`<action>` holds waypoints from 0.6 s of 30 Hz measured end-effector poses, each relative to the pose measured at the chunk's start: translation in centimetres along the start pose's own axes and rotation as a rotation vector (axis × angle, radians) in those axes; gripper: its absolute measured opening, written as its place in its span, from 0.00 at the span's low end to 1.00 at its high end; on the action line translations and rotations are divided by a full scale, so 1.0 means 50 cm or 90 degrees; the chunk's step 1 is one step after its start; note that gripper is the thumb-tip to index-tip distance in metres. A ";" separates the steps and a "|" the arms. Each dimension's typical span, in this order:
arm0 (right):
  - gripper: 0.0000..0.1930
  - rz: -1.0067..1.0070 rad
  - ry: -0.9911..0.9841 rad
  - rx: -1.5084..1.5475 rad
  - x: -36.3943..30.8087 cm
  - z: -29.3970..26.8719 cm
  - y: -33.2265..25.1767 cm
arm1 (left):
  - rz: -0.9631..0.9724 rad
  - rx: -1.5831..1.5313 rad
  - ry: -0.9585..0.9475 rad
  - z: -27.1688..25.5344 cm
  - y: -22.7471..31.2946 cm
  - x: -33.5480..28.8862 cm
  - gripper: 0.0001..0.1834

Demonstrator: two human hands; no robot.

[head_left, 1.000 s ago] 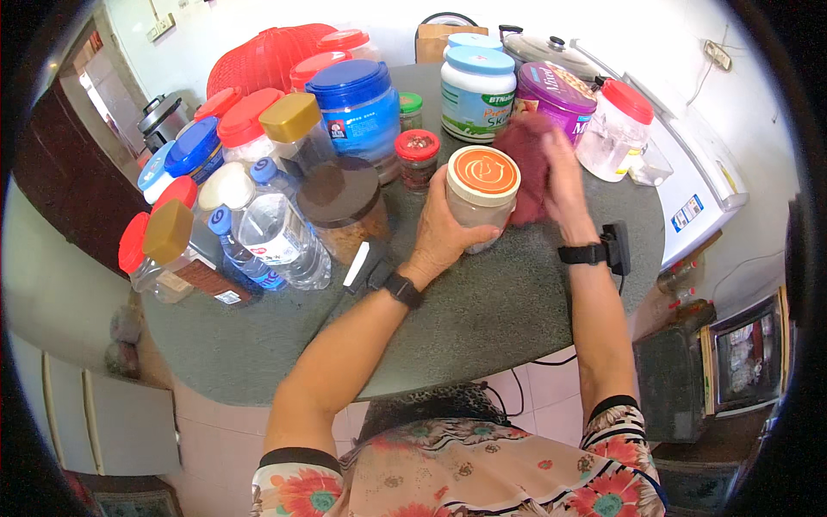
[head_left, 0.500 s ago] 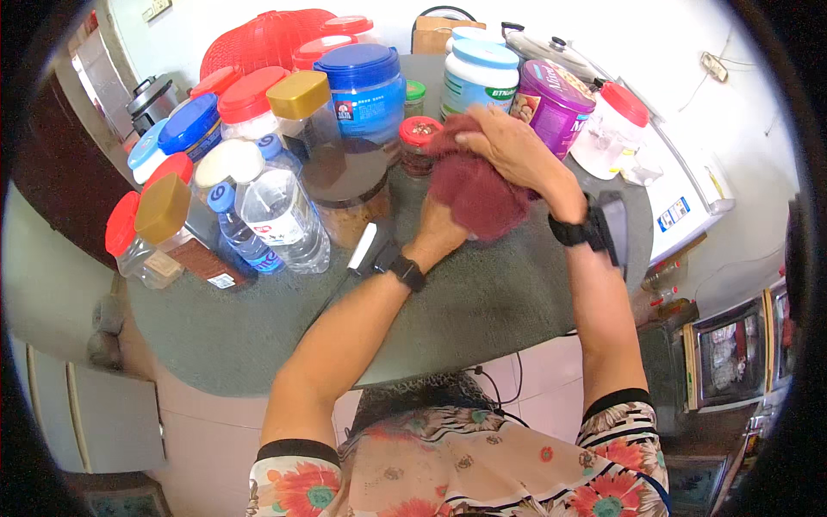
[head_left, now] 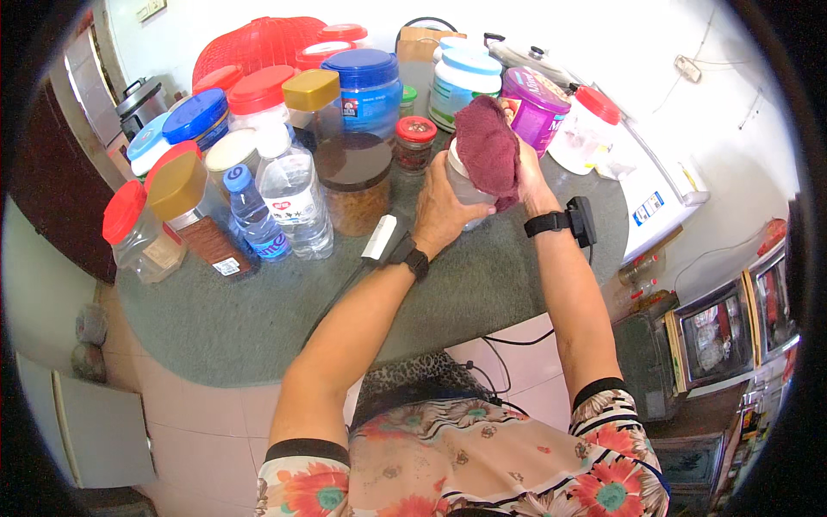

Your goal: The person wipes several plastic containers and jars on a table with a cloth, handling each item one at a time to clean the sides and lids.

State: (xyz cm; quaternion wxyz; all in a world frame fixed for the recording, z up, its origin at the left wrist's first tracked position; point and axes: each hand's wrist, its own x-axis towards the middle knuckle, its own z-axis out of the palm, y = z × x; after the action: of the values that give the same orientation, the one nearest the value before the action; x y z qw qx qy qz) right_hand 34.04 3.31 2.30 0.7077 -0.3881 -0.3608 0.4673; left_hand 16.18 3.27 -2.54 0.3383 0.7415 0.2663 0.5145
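- Jar (head_left: pixel 466 185), pale and see-through, is held above the grey counter (head_left: pixel 258 319) at upper centre of the frame, its top hidden under a dark red cloth (head_left: pixel 488 148).
- Left hand (head_left: pixel 438 211) is clamped around the jar's side from the left, fingers wrapped onto it; a black band sits at that wrist.
- Right hand (head_left: pixel 527 177) presses the cloth against the jar's top and right side; the fingers are under the cloth, so how far they close cannot be told. A black watch (head_left: pixel 568 221) is on this wrist.
- Just left of the jar stands a brown-lidded jar (head_left: pixel 353 183) with brownish contents, and behind it a small red-lidded jar (head_left: pixel 415 142).
- Left of centre, two clear water bottles (head_left: pixel 293 202) stand side by side, the smaller one with a blue cap.
- At far left are a red-lidded jar (head_left: pixel 138 233) and a gold-capped jar (head_left: pixel 191 215) with dark contents.
- Behind, in the upper middle, a big blue-lidded tub (head_left: pixel 370 79), a white tub with pale blue lid (head_left: pixel 461 82) and a purple tub (head_left: pixel 534 103) crowd close to the cloth.
- At upper right, a clear canister with red lid (head_left: pixel 586 129) stands near the right hand.
- A red mesh cover (head_left: pixel 254 43) lies at the top left, behind the lids.
- A small white object (head_left: pixel 379 239) lies on the counter just beside the left wrist.
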 end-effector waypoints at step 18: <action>0.22 -0.276 -0.073 -0.154 -0.092 0.021 0.050 | -0.022 0.100 0.051 -0.026 0.029 -0.047 0.57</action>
State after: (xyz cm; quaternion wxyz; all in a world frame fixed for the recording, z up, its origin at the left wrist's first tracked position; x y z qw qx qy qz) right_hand 30.76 -0.13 -0.12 0.7181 -0.3565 -0.5285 0.2792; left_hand 14.25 0.90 -2.50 0.2769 0.7401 0.3317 0.5154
